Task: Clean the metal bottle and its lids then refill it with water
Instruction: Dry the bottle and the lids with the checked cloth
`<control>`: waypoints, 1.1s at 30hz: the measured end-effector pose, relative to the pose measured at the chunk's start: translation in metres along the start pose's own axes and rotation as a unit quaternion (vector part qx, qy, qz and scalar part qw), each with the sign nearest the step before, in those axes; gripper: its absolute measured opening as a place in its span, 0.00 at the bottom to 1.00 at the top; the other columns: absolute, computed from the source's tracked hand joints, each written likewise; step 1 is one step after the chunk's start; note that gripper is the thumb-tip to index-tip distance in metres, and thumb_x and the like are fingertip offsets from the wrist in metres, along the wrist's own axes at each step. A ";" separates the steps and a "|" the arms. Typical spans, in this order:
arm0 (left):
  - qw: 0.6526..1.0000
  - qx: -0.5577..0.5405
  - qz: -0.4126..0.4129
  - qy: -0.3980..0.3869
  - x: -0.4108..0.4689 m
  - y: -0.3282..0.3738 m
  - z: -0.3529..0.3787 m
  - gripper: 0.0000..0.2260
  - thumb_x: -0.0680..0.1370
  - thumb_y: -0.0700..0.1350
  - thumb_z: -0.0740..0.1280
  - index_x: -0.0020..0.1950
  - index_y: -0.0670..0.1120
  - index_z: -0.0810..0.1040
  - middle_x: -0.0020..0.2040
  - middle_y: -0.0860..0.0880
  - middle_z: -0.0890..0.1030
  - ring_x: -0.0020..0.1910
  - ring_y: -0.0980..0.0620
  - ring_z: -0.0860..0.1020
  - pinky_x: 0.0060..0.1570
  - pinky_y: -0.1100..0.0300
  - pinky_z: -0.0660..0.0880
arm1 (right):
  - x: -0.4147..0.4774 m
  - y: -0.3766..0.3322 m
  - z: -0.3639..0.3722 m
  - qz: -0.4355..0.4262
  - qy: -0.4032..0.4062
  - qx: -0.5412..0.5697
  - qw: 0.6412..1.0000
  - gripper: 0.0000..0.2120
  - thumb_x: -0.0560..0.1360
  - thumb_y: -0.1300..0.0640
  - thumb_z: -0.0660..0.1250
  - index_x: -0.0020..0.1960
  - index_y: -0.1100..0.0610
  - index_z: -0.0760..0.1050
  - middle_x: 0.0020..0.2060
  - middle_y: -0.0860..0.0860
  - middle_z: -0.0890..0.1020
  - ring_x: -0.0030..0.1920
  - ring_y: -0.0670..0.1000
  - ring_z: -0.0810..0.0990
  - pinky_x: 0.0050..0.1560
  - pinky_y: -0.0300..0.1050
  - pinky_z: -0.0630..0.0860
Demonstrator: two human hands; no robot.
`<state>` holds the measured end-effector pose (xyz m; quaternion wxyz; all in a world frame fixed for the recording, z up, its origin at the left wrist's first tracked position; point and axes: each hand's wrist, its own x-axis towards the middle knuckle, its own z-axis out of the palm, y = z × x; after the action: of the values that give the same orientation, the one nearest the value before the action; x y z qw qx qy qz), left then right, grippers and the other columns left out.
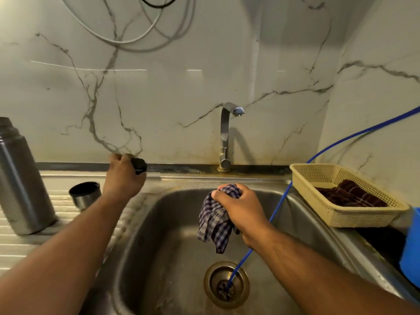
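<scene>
The metal bottle (pixel 21 178) is seen standing on the ribbed table (pixel 22 246) at the far left, well apart from the sink (pixel 159 246). It is judged that it could be toppled if the left forearm is swung back carelessly, since the arm is being stretched out just beside it. Its long axis is vertical and its uncapped, threaded neck is pointing up.

Near it, the steel cup lid (pixel 85 195) is lying tilted on the table, with its dark open mouth turned upward and toward the right. A small black inner lid (pixel 139 165) is being gripped in the curled fingers of the left hand (pixel 122 176) at the back edge of the table, close to the wall. If that grip is loosened, the lid could be lost into the basin.

A bunched checked cloth (pixel 214 220) is being clutched in the closed right hand (pixel 241 205) over the basin, with its loose end hanging. A thin blue tube (pixel 279 203) is being led past that wrist into the drain (pixel 226 284), and it could be snagged by the cloth.
</scene>
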<state>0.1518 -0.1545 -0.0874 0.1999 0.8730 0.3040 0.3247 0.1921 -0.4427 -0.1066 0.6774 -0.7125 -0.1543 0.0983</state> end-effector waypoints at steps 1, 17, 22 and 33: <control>0.999 -0.039 -0.001 0.008 -0.004 0.012 -0.005 0.24 0.75 0.46 0.75 0.68 0.40 0.74 0.66 0.38 0.71 0.61 0.35 0.75 0.65 0.46 0.72 | 0.000 0.000 0.000 0.002 0.000 0.002 1.000 0.15 0.75 0.50 0.74 0.60 0.48 0.78 0.49 0.46 0.84 0.47 0.46 0.83 0.40 0.40 0.76; 0.821 -0.508 -0.132 -0.225 -0.123 0.089 -0.043 0.21 0.72 0.54 0.76 0.59 0.43 0.81 0.51 0.45 0.83 0.49 0.49 0.78 0.52 0.52 0.77 | -0.001 -0.029 -0.027 0.105 -0.052 0.258 0.959 0.12 0.73 0.67 0.65 0.56 0.63 0.77 0.52 0.62 0.82 0.55 0.59 0.81 0.64 0.57 0.77; 0.758 -0.542 -0.185 -0.312 -0.129 0.081 -0.037 0.18 0.78 0.55 0.69 0.61 0.43 0.80 0.56 0.40 0.84 0.55 0.42 0.82 0.55 0.47 0.81 | -0.009 -0.040 -0.039 -0.039 -0.059 -0.057 0.996 0.28 0.71 0.56 0.79 0.67 0.54 0.73 0.58 0.50 0.82 0.57 0.50 0.82 0.58 0.49 0.81; 0.752 -0.557 -0.161 -0.314 -0.124 0.076 -0.027 0.22 0.74 0.50 0.72 0.62 0.38 0.78 0.56 0.38 0.82 0.49 0.46 0.80 0.54 0.53 0.80 | -0.016 -0.054 -0.047 -0.108 0.073 -0.320 0.939 0.15 0.73 0.44 0.75 0.52 0.53 0.78 0.45 0.46 0.81 0.45 0.46 0.79 0.39 0.37 0.72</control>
<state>0.0891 -0.2882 -0.0818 0.7840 0.5985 0.1254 0.1067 0.1890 -0.4900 -0.0508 0.4299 -0.8758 -0.2037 -0.0818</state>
